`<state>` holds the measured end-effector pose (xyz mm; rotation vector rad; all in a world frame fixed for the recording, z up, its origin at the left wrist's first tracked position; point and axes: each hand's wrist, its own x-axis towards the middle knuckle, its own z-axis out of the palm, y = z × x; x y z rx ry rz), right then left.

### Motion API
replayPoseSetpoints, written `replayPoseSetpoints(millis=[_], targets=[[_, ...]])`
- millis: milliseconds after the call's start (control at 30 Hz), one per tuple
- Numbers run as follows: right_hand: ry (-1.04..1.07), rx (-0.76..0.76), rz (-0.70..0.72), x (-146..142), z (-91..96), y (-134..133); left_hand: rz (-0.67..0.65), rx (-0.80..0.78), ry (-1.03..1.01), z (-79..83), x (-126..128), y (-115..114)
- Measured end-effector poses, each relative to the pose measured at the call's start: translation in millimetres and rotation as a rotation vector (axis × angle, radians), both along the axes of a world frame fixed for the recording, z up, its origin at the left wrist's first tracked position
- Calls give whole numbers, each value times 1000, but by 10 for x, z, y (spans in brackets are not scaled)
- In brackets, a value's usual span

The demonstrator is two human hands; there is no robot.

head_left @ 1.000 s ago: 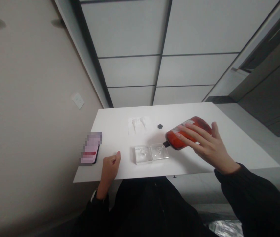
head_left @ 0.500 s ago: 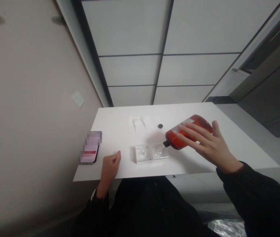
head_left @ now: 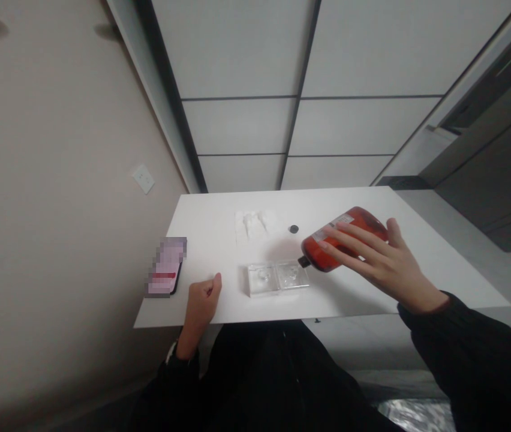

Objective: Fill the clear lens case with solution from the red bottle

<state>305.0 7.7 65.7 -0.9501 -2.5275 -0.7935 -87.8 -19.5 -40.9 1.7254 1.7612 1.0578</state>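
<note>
The right hand [head_left: 385, 264] gripped a red bottle [head_left: 343, 238], fingers [head_left: 349, 243] spread along its side and wrapped round it, with the thumb hidden behind. The bottle was tipped over, nearly lying flat in the air, its dark nozzle [head_left: 303, 261] pointing down and away from the fingertips toward a clear two-cell tray [head_left: 277, 278]. The nozzle hung just above the tray's nearer cell, the one closest to those fingertips; whether it touched the tray could not be told. The left hand [head_left: 202, 302] rested on the near edge of the white table [head_left: 417, 240], fingers curled together into a loose fist that held nothing visible. The tray lay just beyond that fist's knuckles, toward the right hand. To the outer side of the left fist, near the table's edge, lay a phone [head_left: 167, 275]. Farther from both hands, beyond the tray, sat a small dark cap [head_left: 293, 228] and a clear plastic wrapper [head_left: 255, 224], well apart from the fingers.
</note>
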Motion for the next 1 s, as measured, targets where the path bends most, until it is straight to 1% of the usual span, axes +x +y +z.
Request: replayPoseSetpoints(millis=[100,267,433,800,1000], targets=[[15,21,2,-43,20,3,4,1,2,-8,-1,2],[-36,75,16,-76,62,4,5,-3,2,-16,0,1],[-15,40,39,-71,72,4,3,0,3,-24,-6,-1],[-81,91,52,-107,105,25,2,-2,5,-17,-4,0],[-67,44,45,-121,110,24,2,1,3,-23,-1,-1]])
